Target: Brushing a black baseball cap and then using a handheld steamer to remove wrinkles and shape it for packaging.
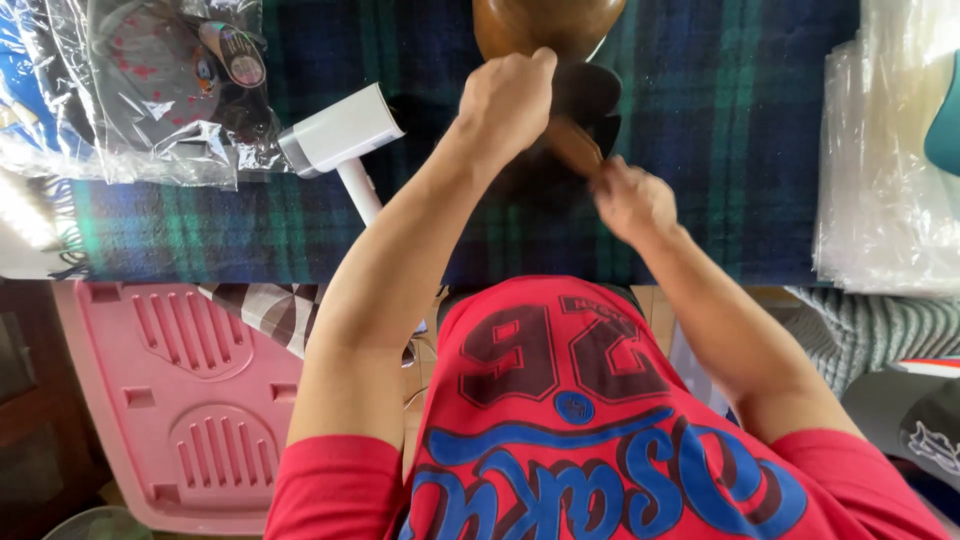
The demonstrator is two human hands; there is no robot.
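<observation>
A dark blue and green plaid blanket (720, 150) covers the work surface. Below its fringed left edge stands a pink plastic stool (180, 400); at its right edge lies a stack of clear plastic bags (880, 180), brightly lit.

A dark cap (585, 105) (partly hidden) lies on the plaid blanket (700, 120), just below a brown wooden form (545, 25).
</observation>
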